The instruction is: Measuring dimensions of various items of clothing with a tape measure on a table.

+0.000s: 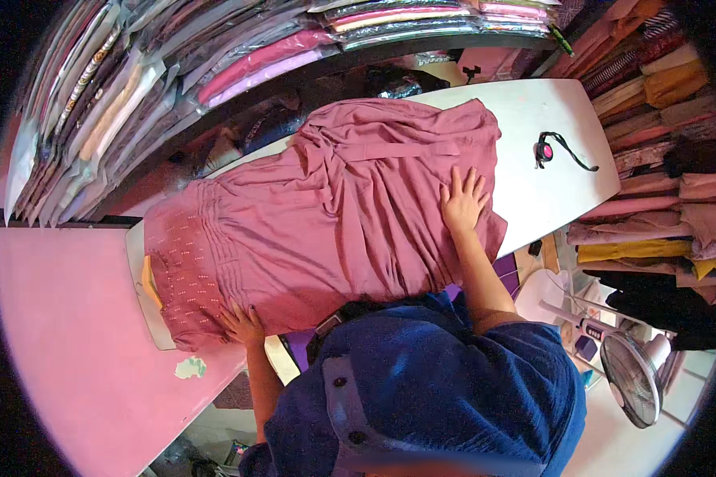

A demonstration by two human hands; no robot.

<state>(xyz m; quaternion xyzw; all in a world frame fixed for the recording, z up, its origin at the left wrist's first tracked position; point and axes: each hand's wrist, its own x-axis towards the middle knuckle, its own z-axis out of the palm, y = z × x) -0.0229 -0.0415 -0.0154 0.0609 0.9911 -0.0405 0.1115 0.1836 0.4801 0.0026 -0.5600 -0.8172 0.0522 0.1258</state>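
Observation:
A dusty-rose garment [286, 232] lies spread over the white table [543, 107]. Its bodice, at the left, bears rows of small pale dots, and gathered bands cross it beside them. At the neckline shows part of what looks like a wooden hanger [150, 283]. My left hand [243, 325] rests on the bodice's near edge, fingers apart. Farther right, my right hand [464, 200] presses flat on the cloth near the hem, fingers spread. Folds run through the middle, and a long cloth strip [400, 150] lies across the far part. Neither hand grips anything.
A black strap with a pink-centred device [547, 152] lies on the table's right end. Pink tabletop [71, 310] adjoins at left. Plastic-wrapped folded clothes [262, 65] fill shelves behind; stacked garments [644, 208] stand at right. An electric fan [631, 378] is at lower right.

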